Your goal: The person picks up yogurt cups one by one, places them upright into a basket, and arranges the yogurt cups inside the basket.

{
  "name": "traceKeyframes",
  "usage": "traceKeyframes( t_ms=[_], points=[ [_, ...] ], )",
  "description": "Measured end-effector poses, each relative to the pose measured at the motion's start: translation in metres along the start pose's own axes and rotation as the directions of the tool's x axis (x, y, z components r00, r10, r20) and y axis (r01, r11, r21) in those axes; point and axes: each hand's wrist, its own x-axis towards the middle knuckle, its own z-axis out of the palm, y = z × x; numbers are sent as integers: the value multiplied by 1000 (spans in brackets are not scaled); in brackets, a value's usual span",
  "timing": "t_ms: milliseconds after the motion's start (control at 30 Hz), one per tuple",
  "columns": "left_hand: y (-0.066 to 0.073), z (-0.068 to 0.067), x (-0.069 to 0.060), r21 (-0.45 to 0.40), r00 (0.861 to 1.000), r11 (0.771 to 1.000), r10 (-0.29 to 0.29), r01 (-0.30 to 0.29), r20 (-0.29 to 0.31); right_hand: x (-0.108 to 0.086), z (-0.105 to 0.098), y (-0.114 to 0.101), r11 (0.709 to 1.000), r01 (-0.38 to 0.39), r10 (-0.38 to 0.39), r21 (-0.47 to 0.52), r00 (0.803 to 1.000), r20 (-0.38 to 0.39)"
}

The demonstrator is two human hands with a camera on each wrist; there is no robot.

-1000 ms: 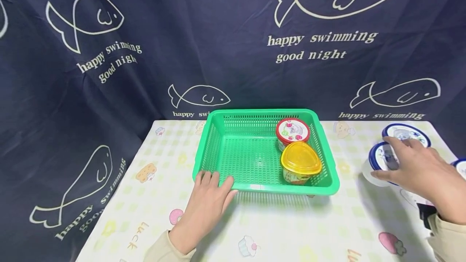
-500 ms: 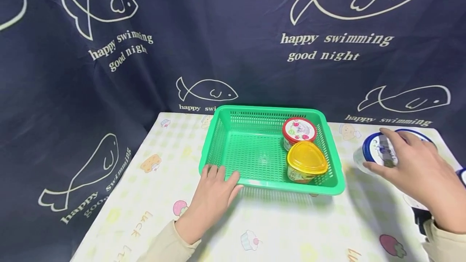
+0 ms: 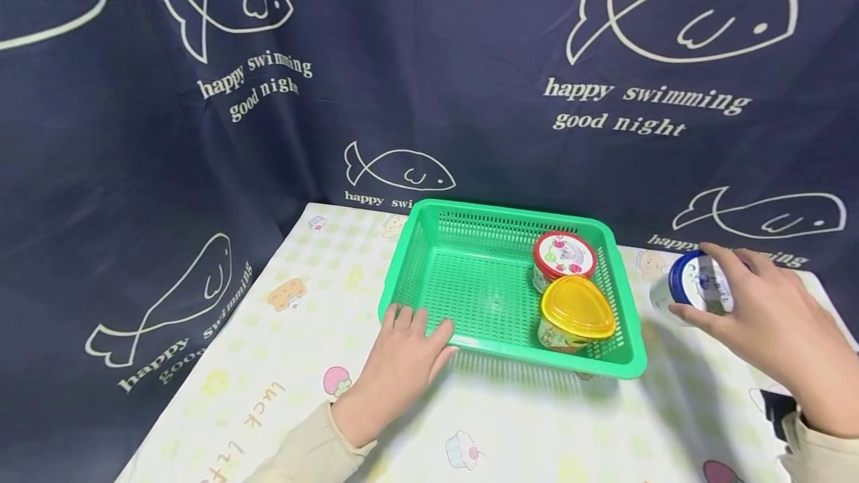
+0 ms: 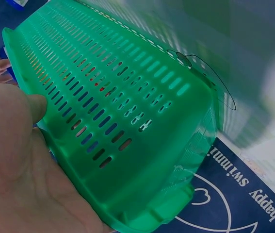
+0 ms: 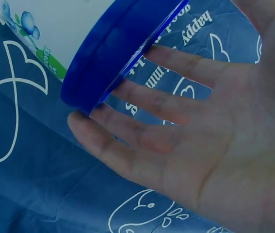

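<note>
My right hand holds a tub with a blue lid by its lid, to the right of the green basket. The tub is tilted and raised off the table. In the right wrist view, fingertips rest along the rim of the blue lid, and blueberries are printed on the tub's side. My left hand grips the near-left rim of the green plastic basket, thumb against the outer wall. Inside the basket, at its right end, a red-lidded tub stands behind a yellow-lidded tub.
A checked tablecloth with printed pictures covers the table. Close behind the basket hangs a dark blue curtain with white fish. Whatever lies behind my right hand is hidden in the head view.
My right hand has lifted the blue-lidded tub and tilted it, carrying it left toward the basket. The left hand stays on the rim. The head view has shifted; other blue-lidded tubs have dropped from sight.
</note>
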Motion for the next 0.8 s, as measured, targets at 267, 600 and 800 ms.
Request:
traceKeyframes(
  t_ms=[267,600,800],
  points=[
    [0,1,-3,25,999,999,-24,23,36,11,2,-6,1000,22,-22,7,1000,-18],
    [6,5,2,34,1000,999,1,-1,6,18,-4,-16,1000,-11,10,-9,995,-100],
    [0,1,0,52,1000,999,4,-3,-19,32,-8,-38,999,36,-37,-11,995,-87]
  ],
)
